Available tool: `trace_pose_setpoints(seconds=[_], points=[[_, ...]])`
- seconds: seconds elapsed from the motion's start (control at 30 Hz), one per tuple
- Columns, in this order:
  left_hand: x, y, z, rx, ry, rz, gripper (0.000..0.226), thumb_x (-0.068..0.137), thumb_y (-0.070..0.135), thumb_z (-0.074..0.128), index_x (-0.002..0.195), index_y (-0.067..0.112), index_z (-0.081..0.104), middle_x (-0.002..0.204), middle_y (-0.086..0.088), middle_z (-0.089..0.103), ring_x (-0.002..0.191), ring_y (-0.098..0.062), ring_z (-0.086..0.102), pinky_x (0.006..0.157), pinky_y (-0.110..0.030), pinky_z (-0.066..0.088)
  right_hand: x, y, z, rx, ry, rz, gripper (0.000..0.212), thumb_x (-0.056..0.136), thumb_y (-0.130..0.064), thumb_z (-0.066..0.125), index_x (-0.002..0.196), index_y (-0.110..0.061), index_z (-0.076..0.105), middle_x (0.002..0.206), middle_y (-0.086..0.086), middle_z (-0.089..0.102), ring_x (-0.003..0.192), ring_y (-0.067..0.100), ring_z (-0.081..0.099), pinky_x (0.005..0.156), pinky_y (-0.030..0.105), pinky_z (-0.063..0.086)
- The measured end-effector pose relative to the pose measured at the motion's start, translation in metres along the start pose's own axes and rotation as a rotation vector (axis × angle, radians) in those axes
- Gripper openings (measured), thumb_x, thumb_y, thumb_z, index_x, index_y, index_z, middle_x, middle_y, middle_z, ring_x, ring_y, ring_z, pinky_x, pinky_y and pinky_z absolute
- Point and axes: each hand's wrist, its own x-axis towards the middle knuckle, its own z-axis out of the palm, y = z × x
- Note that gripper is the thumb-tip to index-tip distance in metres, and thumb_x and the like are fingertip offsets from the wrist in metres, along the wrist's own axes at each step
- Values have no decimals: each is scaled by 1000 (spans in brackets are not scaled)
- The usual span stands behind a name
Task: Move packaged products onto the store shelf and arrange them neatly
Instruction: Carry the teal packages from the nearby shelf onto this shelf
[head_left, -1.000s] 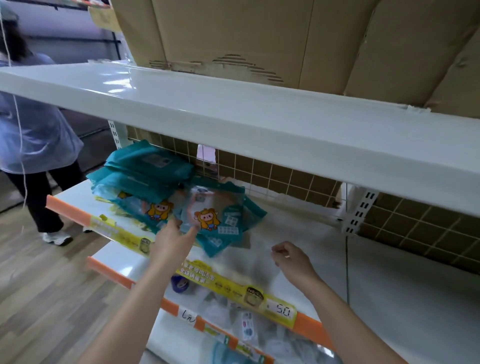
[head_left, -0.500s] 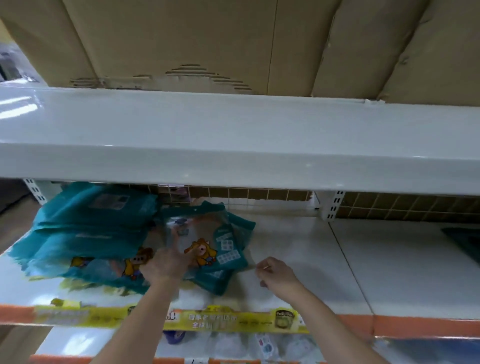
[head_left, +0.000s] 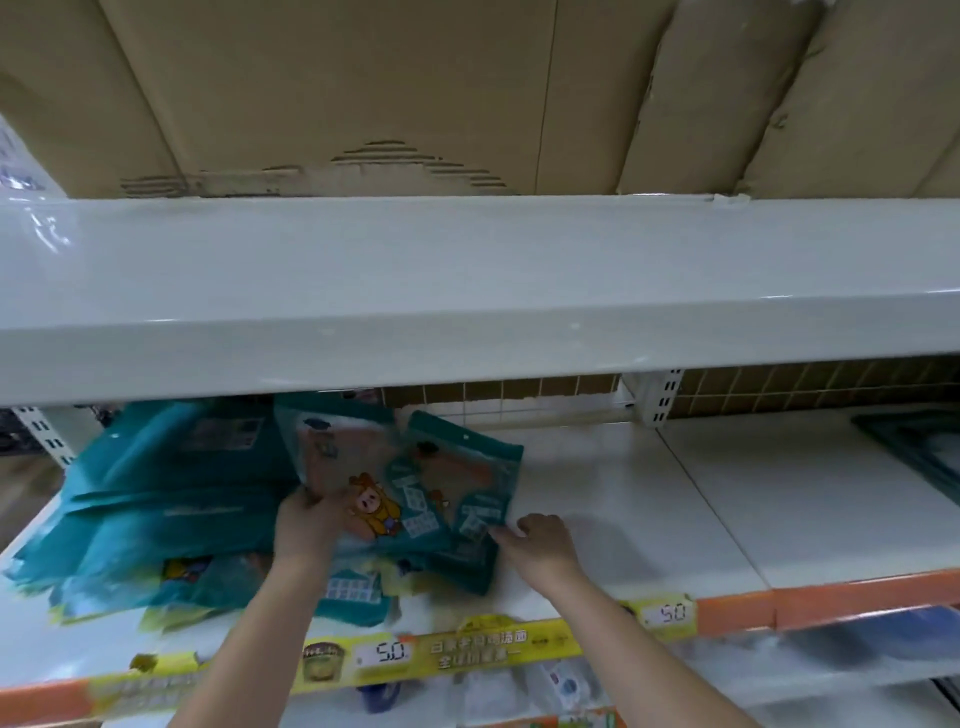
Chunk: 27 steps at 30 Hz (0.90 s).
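On the white middle shelf (head_left: 649, 519), beneath a deeper shelf stacked with cardboard boxes (head_left: 363, 88), a loose heap of teal packets (head_left: 156, 509) sprawls toward the left, blurred by motion. The left hand (head_left: 307, 527) grips the lower edge of a cartoon-printed packet (head_left: 353, 467), tilting it up off the heap, while the right hand (head_left: 537, 540) has its fingers curled at the corner of a second teal packet (head_left: 467, 478) just beside the first. Yellow price strips (head_left: 467, 649) run along the orange shelf edge.
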Motion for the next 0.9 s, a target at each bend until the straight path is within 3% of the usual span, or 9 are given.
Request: trace_pose_setpoints(seconds=[0.07, 0.13, 0.2, 0.3, 0.47, 0.63, 0.73, 0.77, 0.9], points=[[-2, -1, -18, -17, 44, -4, 31, 91, 3, 58, 122, 0, 55, 112, -17, 59, 95, -27, 52, 83, -36, 40, -1, -13, 11, 25, 23, 64, 50, 84, -62, 52, 92, -13, 59, 104, 11, 49, 98, 24, 52, 71, 28, 37], [-3, -6, -30, 0, 73, -39, 23, 92, 3, 56, 115, 2, 55, 112, -17, 59, 94, -27, 51, 82, -36, 39, 0, -27, 21, 134, 78, 130, 69, 81, -61, 57, 125, -8, 51, 123, 13, 44, 112, 32, 50, 86, 31, 42], [-1, -10, -37, 42, 84, -54, 18, 92, 6, 57, 110, 3, 55, 110, -17, 60, 93, -28, 52, 80, -37, 39, 3, -40, 29, 279, 110, 179, 79, 77, -55, 65, 134, -6, 40, 128, 15, 42, 114, 35, 50, 94, 36, 44], [0, -9, -42, 76, 65, -59, 23, 91, 9, 60, 113, 2, 56, 104, -15, 59, 92, -29, 54, 77, -37, 40, 7, -50, 33, 504, 102, 256, 77, 75, -37, 74, 132, 0, 38, 128, 19, 48, 111, 34, 54, 90, 37, 49], [-3, -11, -46, 107, 58, -68, 15, 91, 8, 60, 104, 8, 54, 102, -13, 59, 92, -30, 55, 78, -38, 42, 3, -45, 30, 837, -7, 296, 25, 83, -10, 70, 100, 0, 55, 89, 12, 63, 69, 20, 60, 53, 22, 44], [-8, -15, -51, 35, 57, -71, 22, 90, 10, 63, 108, 6, 51, 106, -16, 60, 92, -32, 56, 77, -39, 43, -3, -48, 40, 836, -66, 260, 33, 83, -12, 69, 112, -1, 59, 105, 16, 68, 86, 27, 68, 76, 37, 57], [-15, -15, -45, -24, 45, -64, 22, 90, 7, 62, 108, 4, 51, 104, -16, 60, 90, -30, 56, 76, -37, 42, -8, -36, 29, 910, -48, 263, 19, 90, -9, 59, 109, -7, 57, 98, 12, 67, 74, 22, 66, 55, 27, 53], [-18, -15, -41, -43, 35, -58, 21, 90, 7, 63, 108, 4, 51, 103, -16, 61, 90, -30, 57, 75, -37, 44, -8, -30, 25, 938, -26, 260, 21, 90, -9, 59, 111, -8, 56, 100, 11, 66, 77, 22, 67, 57, 28, 55], [-23, -17, -21, -113, -9, -56, 22, 89, 11, 64, 108, 9, 54, 105, -18, 64, 93, -33, 60, 84, -44, 49, -10, 0, 0, 949, 116, 221, 45, 87, -11, 65, 129, -10, 48, 117, 13, 62, 101, 30, 64, 87, 44, 55]])
